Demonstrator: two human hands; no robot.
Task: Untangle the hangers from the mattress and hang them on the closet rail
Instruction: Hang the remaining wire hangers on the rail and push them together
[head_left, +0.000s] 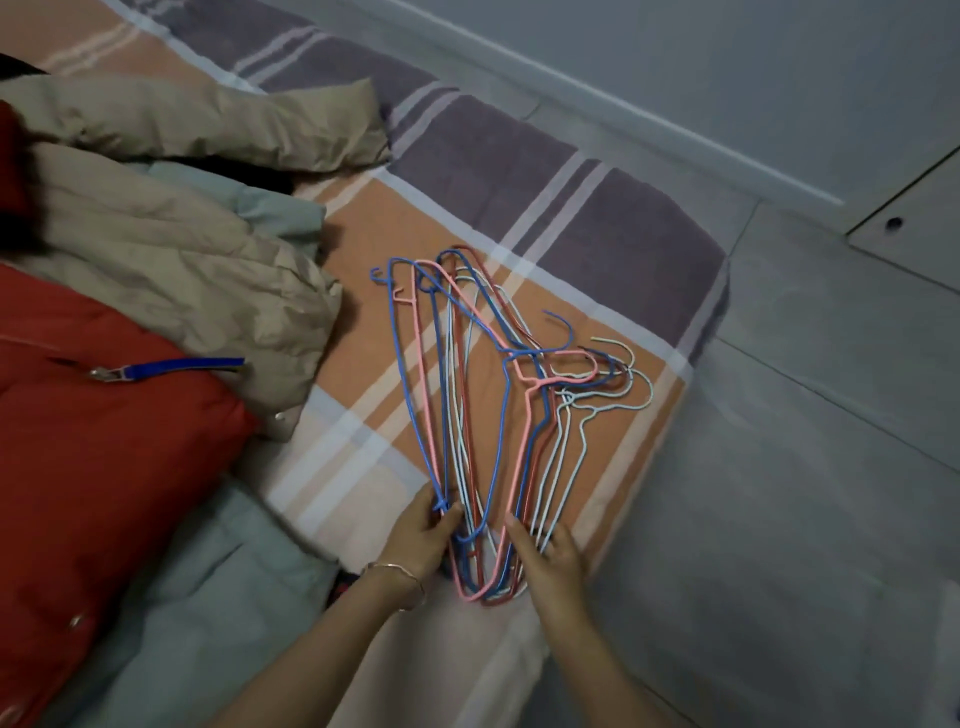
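Observation:
A tangle of several thin wire hangers, blue, pink, red and white, lies flat on the striped mattress, hooks pointing right toward its edge. My left hand, with a bracelet on the wrist, pinches the blue and pink wires at the near left end of the pile. My right hand has its fingers over the red, pink and white wires at the near right end; whether they curl round the wires is unclear. No closet rail is in view.
A heap of padded jackets covers the left of the mattress: a beige one, a red one with a blue strap, and a pale green one. Grey tiled floor and a white skirting board run along the right.

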